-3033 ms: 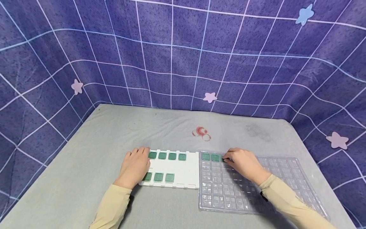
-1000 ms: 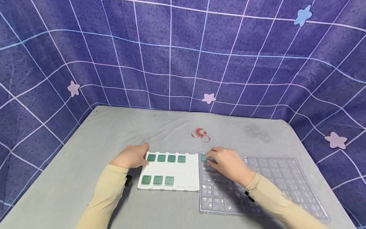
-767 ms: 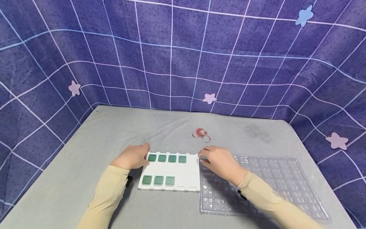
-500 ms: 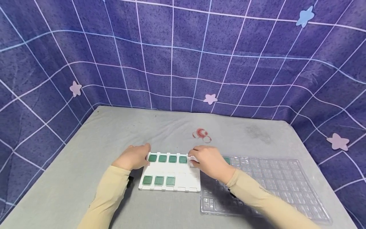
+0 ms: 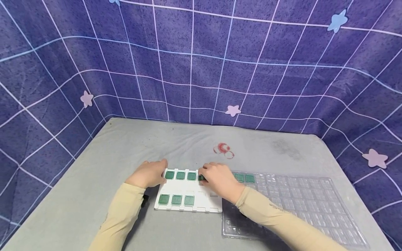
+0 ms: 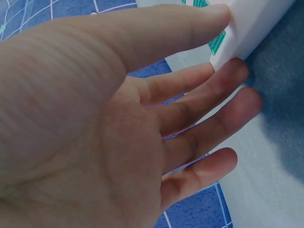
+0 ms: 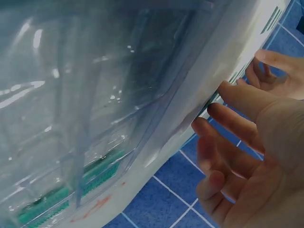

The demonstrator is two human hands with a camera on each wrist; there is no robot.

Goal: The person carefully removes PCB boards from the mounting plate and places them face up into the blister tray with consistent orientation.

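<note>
My left hand [image 5: 148, 174] steadies the white tray [image 5: 182, 188] by its left end. In the left wrist view the thumb lies on the tray's top, with the fingertips at its edge. At the back row, the thumb and fingers of my right hand [image 5: 221, 180] pinch a small green circuit board [image 5: 201, 177], partly hidden by the hand. Three more boards [image 5: 180, 175] sit left of it, and three [image 5: 176, 199] fill part of the front row. Two boards [image 5: 249, 178] show in the clear plastic tray [image 5: 301, 202], behind my right wrist.
Butted against the white tray's right end, the clear tray has many small pockets and runs beneath my right forearm. Grey cloth [image 5: 141, 139] covers the table. A purple gridded curtain [image 5: 176, 69] encloses the back and sides. Red marks [image 5: 224, 147] stain the cloth.
My right hand, earlier at the third board in the clear tray, has moved left to the back-row board on the white tray. My left hand has shifted its hold at the tray's left end.
</note>
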